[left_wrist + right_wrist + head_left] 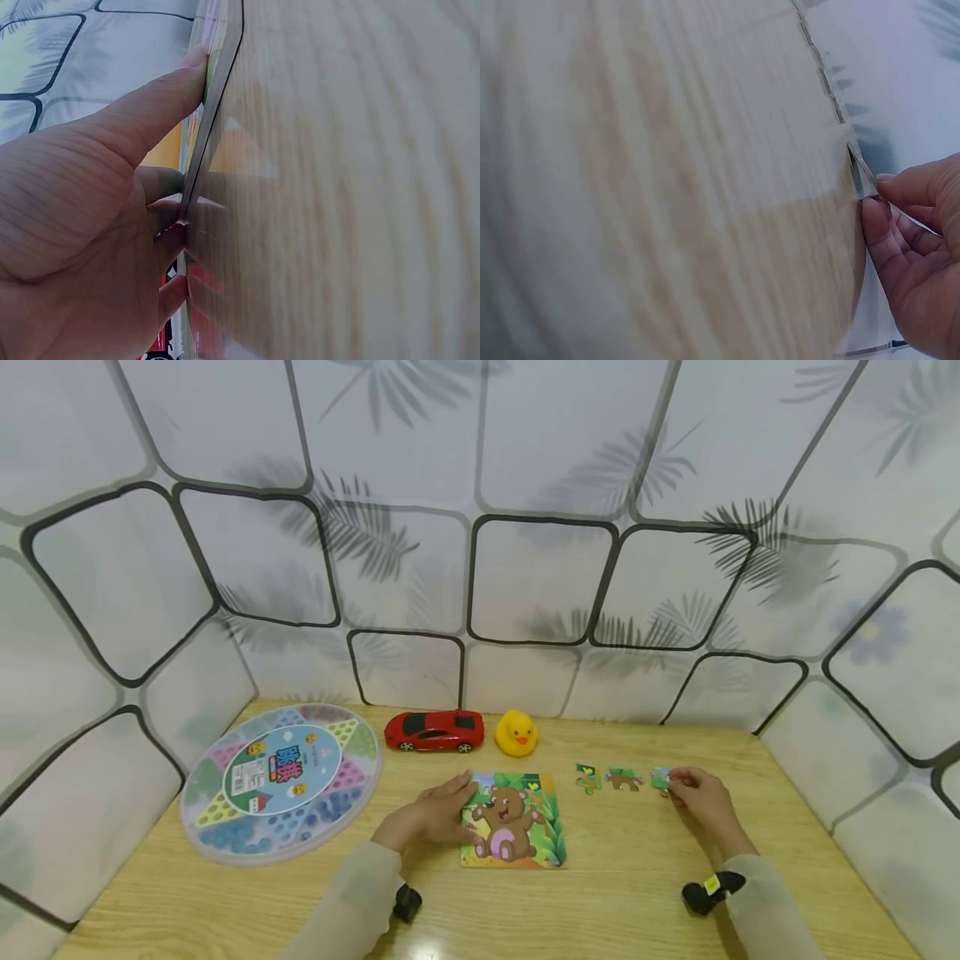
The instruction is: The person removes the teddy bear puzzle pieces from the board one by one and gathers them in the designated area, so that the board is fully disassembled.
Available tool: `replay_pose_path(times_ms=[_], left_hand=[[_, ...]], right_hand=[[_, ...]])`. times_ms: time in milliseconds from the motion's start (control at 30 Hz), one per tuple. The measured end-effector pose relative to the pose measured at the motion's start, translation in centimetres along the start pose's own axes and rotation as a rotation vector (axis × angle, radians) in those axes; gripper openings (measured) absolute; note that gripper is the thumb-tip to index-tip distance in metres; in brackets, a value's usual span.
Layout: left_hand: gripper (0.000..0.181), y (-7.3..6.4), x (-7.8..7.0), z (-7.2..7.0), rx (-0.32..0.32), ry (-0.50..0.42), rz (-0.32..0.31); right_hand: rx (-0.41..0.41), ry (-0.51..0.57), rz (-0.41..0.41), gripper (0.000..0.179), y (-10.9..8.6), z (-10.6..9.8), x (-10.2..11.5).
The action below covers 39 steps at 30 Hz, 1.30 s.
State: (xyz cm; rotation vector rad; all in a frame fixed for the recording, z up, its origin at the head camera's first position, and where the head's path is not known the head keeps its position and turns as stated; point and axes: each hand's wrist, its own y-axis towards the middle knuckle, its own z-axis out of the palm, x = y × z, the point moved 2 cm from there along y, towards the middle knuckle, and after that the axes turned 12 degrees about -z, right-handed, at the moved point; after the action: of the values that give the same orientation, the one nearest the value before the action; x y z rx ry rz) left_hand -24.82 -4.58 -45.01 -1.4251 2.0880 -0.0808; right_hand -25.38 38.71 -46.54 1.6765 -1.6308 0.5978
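Big Chinese characters [285,765] sit sideways on the round game board [311,829] toward the surface's [615,902] far left corner; beside them, a white label [248,777] carries print too small to read from here. And mid-surface, the bear puzzle [517,820]: the left hand [441,812] rests along its left edge, fingers extended, covering a strip of the picture. Over toward the right edge, the right hand [703,795] pinches a small puzzle piece [659,777] between thumb and fingers, part of it hidden! Just left of that, a brown piece [623,779], then a green piece [587,779]. Near the far edge, a red car [435,732] stands beside a yellow duck [517,733]. Pale sleeves [348,902] slant inward, their lower ends cut off; both wrist views are dim, showing things edge-on.
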Motion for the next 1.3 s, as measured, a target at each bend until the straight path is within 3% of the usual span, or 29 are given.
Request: replay_pose_path(times_ms=[267, 533, 967, 1133, 1300], left_hand=[[0.085, 0.1, 0.1, 0.1, 0.001, -0.003, 0.011], [0.084, -0.3, 0.1, 0.0, -0.004, -0.012, 0.017], [0.085, -0.2, -0.1, 0.0, -0.004, -0.004, 0.012], [0.086, -0.1, -0.1, 0.0, -0.004, -0.001, 0.005], [0.086, 0.0, 0.0, 0.0, -0.004, 0.004, 0.002]], right_hand=[[0.006, -0.025, 0.001, 0.046, 0.0, -0.1, -0.3], [0.007, 0.110, 0.029, 0.051, 0.0, -0.2, -0.4], [0.011, 0.074, 0.032, 0.046, -0.1, -0.3, -0.6], [0.015, 0.092, 0.010, 0.045, -0.4, -0.3, 0.1], [0.007, 0.042, -0.054, 0.040, -0.8, 0.3, 1.4]])
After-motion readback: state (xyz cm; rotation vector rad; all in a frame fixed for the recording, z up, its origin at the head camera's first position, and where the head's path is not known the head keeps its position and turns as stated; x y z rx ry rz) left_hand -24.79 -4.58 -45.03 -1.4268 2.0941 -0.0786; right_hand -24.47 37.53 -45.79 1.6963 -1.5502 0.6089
